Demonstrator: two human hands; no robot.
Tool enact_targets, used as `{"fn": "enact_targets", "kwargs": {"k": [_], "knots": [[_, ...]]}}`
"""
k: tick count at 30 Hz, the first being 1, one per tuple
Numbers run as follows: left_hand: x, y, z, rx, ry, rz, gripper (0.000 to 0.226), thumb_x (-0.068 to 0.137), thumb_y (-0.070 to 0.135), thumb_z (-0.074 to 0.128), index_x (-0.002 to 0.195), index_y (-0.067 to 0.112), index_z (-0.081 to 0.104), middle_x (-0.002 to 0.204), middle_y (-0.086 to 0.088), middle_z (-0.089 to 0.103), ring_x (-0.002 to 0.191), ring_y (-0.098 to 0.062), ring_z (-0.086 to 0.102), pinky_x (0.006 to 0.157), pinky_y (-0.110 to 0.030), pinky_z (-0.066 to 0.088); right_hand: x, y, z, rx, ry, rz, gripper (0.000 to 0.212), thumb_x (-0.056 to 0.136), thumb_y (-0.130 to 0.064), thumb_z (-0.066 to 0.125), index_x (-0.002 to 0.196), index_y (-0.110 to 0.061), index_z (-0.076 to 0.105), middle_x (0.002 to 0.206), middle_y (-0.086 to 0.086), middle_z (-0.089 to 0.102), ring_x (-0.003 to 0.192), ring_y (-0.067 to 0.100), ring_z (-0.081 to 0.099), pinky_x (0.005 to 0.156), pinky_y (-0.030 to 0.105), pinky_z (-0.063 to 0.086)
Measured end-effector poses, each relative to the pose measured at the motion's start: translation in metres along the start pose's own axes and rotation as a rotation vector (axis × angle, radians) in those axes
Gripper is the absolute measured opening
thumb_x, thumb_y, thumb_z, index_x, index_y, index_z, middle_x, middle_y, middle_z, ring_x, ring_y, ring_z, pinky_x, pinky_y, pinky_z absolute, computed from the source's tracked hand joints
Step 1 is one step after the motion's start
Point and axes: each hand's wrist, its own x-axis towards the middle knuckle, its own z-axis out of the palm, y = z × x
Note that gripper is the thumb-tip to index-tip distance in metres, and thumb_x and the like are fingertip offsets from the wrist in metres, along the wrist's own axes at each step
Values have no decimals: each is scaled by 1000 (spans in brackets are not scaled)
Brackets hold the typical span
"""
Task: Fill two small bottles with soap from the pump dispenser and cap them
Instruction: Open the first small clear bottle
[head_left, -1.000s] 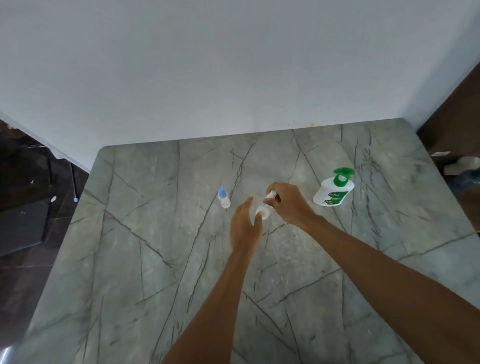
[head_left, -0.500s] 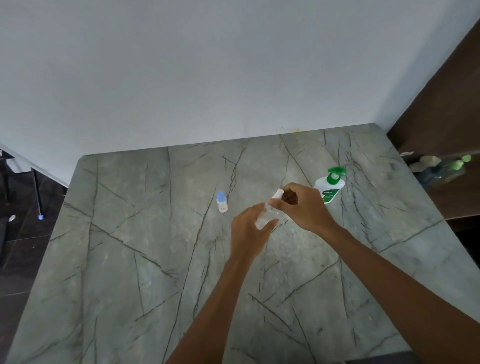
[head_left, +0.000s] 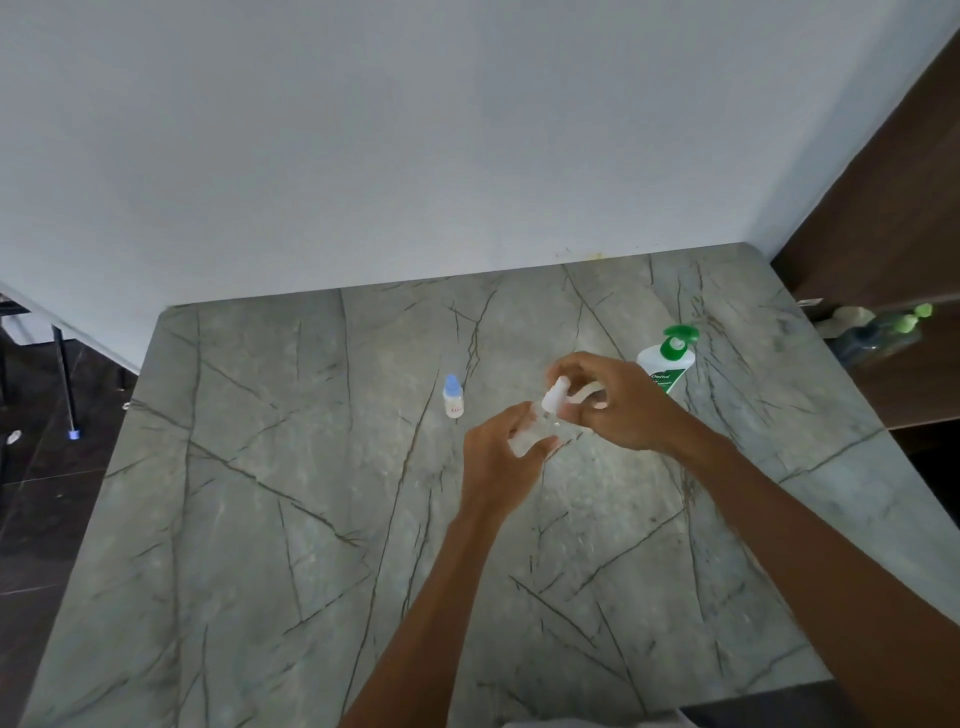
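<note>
Bottle of small clear plastic (head_left: 530, 434) sits just right of the frame's centre, lifted off the grey veined stone tabletop (head_left: 260, 519). The left hand (head_left: 498, 462) wraps its curled fingers round the body, and the right hand (head_left: 623, 405) pinches its white cap (head_left: 554, 397) from above. Whether any soap is inside is too faint to tell. I judge this to be the cap being twisted on this first bottle, probably off. The next move would then call for setting the cap aside and bringing the open neck under the nozzle.

The white pump dispenser with a green head (head_left: 667, 364) stands just behind the right hand. A second small bottle with a blue cap (head_left: 453, 397) stands upright to the left, near but apart. Open tabletop spreads toward the lower frame. The right edge drops off close beyond the dispenser.
</note>
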Motion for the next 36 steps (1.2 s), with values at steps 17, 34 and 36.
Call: {"fn": "enact_targets", "kwargs": {"k": [17,34,36], "knots": [[-11,6,2,65,19,56,49,76,36,82,119,16,67,108,6,72,95,-1,63,86,-18,51,-9,-4,-8,-183,56,3,36,71,-49,78,91,-22,66,81,-12,65,71,1,62,58,9,47],[-23,12,11,123,20,93,49,79,38,79,121,17,66,110,5,72,96,-5,64,86,-24,53,-19,-2,-13,-288,-70,-27,21,78,-29,79,94,-22,68,84,-7,68,72,8,65,62,18,53],[-24,13,13,115,26,87,47,78,36,80,119,18,67,108,5,72,93,-4,63,83,-21,52,-20,0,-14,-223,-125,-56,33,73,-13,82,99,-26,67,92,-11,68,84,8,66,71,18,55]]}}
